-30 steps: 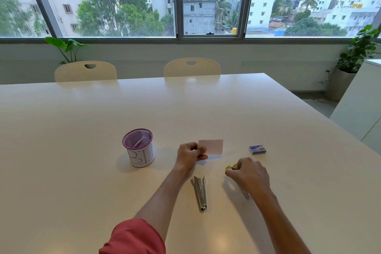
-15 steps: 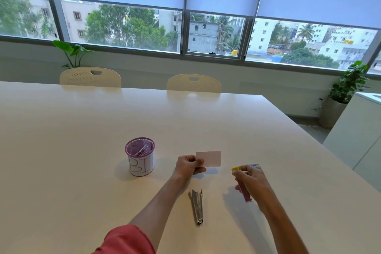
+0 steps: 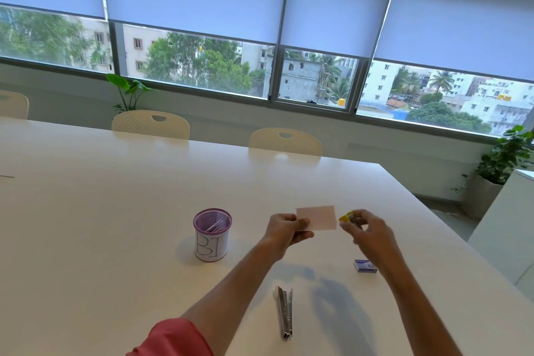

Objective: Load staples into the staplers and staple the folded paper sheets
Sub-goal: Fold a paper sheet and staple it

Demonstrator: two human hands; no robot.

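While the left hand (image 3: 284,233) pinches a folded pink paper sheet (image 3: 317,217) by its left edge above the desk (image 3: 115,211), the right hand (image 3: 368,233) grips a small yellow-tipped stapler (image 3: 348,216) just beside the sheet's right edge. A silver stapler (image 3: 285,315) lies near the desk's near edge, a staple box (image 3: 365,266) toward its right edge, a purple mesh cup (image 3: 212,234) left of the hands.

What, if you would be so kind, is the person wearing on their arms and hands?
Both hands are bare: no gloves, rings or watch show on the left hand or the right hand. The left arm has a coral-red sleeve ending above the elbow, with the forearm uncovered. The right forearm is uncovered as far as the picture's lower edge; any sleeve there lies out of view.
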